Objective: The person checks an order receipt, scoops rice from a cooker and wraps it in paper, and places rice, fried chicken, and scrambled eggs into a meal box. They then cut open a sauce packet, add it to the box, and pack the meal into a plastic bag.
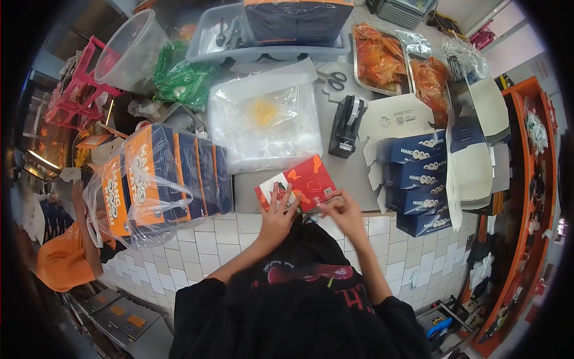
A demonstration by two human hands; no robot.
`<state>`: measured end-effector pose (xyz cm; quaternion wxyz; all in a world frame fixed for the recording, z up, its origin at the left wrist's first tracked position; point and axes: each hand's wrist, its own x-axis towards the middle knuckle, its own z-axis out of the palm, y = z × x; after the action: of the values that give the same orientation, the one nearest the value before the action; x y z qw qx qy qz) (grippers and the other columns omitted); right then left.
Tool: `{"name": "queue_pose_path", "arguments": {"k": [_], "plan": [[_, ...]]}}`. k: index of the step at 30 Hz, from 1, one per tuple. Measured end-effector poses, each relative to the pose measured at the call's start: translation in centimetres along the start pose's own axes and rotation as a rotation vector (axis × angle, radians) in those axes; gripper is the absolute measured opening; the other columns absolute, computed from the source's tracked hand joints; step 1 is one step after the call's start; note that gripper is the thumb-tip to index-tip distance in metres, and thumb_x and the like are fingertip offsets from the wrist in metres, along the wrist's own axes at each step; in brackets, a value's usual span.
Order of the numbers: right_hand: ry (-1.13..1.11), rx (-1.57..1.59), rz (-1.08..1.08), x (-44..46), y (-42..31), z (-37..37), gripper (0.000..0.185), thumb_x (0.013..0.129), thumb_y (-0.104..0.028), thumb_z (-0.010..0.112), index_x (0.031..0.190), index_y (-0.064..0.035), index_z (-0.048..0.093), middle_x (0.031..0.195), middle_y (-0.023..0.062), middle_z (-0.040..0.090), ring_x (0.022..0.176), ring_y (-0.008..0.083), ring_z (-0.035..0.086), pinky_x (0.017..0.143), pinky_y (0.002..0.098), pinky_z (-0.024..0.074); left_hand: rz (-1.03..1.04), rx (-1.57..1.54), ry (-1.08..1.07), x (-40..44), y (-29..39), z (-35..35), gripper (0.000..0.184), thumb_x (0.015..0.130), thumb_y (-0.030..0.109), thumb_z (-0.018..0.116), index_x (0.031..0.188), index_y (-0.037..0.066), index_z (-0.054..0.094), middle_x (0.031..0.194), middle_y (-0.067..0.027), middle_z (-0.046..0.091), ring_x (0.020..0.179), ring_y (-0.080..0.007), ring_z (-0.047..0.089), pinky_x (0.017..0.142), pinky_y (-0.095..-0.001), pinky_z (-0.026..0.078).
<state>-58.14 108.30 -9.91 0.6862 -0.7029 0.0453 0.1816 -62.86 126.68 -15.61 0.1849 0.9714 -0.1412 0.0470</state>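
Observation:
A red carton (309, 182) with a white corner and printed pictures lies tilted at the table's near edge. My left hand (278, 210) rests on its left part, fingers spread flat over the print. At the carton's lower right corner is my right hand (344, 210), its fingers bent and pinched together; whatever sits between the fingertips is hidden. Beyond the carton, a black tape dispenser (345, 128) stands on the table. A stack of clear plastic sheets or bags (266, 119) lies farther back, with a yellow patch showing in the middle.
Orange and blue boxes (158, 179) in clear plastic stand left. Dark blue boxes (418, 182) are stacked right, near open cartons (472, 173). Scissors (336, 81), trays of orange-coloured food (379, 57) and a plastic tub (206, 45) lie behind. A person in orange (69, 257) is at left.

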Motion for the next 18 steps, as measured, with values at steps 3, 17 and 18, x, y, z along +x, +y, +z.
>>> {"name": "queue_pose_path", "arguments": {"k": [3, 17, 18], "plan": [[0.192, -0.179, 0.100, -1.0, 3.8, 2.3, 0.025, 0.077, -0.006, 0.064, 0.082, -0.0044, 0.039, 0.066, 0.0083, 0.059, 0.058, 0.0100, 0.055, 0.055, 0.0230, 0.0421, -0.127, -0.086, -0.004, -0.2, 0.8, 0.3, 0.056, 0.075, 0.017, 0.056, 0.127, 0.032, 0.042, 0.139, -0.0089, 0.028, 0.128, -0.0359, 0.023, 0.093, -0.0660, 0.013], [0.281, -0.907, -0.187, 4.8, -2.7, -2.4, 0.017, 0.076, -0.008, 0.058, 0.084, -0.0006, 0.045, 0.066, 0.0160, 0.056, 0.061, 0.0336, 0.056, 0.055, 0.0396, 0.0428, -0.099, -0.230, -0.041, 2.3, -2.4, -4.8, 0.058, 0.079, 0.036, 0.056, 0.130, 0.016, 0.037, 0.121, -0.0119, 0.043, 0.117, -0.0279, 0.037, 0.088, -0.0530, 0.030], [0.325, -0.827, -0.436, 6.8, -4.1, -1.5, 0.017, 0.075, -0.007, 0.060, 0.083, -0.0009, 0.046, 0.062, 0.0141, 0.055, 0.056, 0.0319, 0.056, 0.051, 0.0362, 0.0429, -0.159, -0.260, -0.027, 3.2, -3.2, -5.0, 0.057, 0.080, 0.035, 0.055, 0.129, 0.013, 0.038, 0.115, -0.0119, 0.047, 0.112, -0.0271, 0.040, 0.086, -0.0504, 0.032]]}}
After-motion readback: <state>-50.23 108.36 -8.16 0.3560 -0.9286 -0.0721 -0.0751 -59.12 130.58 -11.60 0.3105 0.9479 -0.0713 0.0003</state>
